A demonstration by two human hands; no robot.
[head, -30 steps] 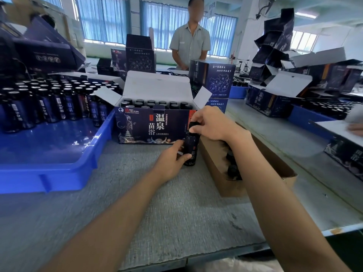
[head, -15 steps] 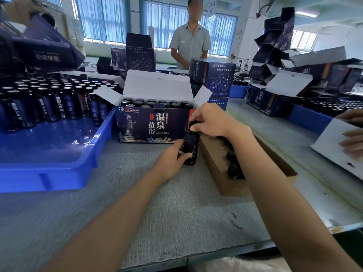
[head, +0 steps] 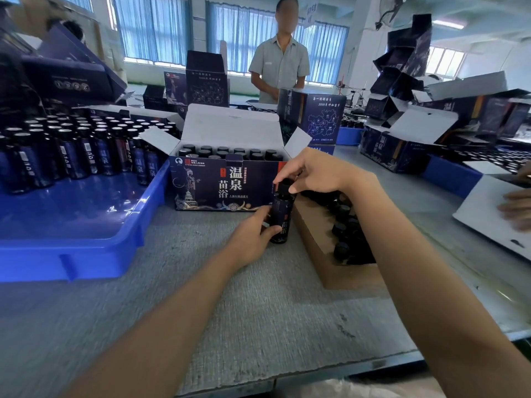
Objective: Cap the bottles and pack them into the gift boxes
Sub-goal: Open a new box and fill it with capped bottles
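A dark bottle (head: 283,218) stands upright on the grey table in front of the open gift box (head: 224,185). My left hand (head: 253,234) grips the bottle's body from the left. My right hand (head: 313,172) pinches the black cap (head: 284,187) on top of the bottle with its fingertips. The gift box holds several capped bottles in rows, with its white lid flap standing up behind them.
A blue tray (head: 71,239) on the left holds several dark bottles at its back. A brown carton (head: 324,254) of black caps lies right of the bottle. Another person's hands (head: 514,208) rest on a white flap at far right. A person (head: 280,61) stands behind stacked boxes.
My right hand's fingers have shifted on the cap, from covering it to pinching it with the fingertips. The other person's hands have come in at the far right.
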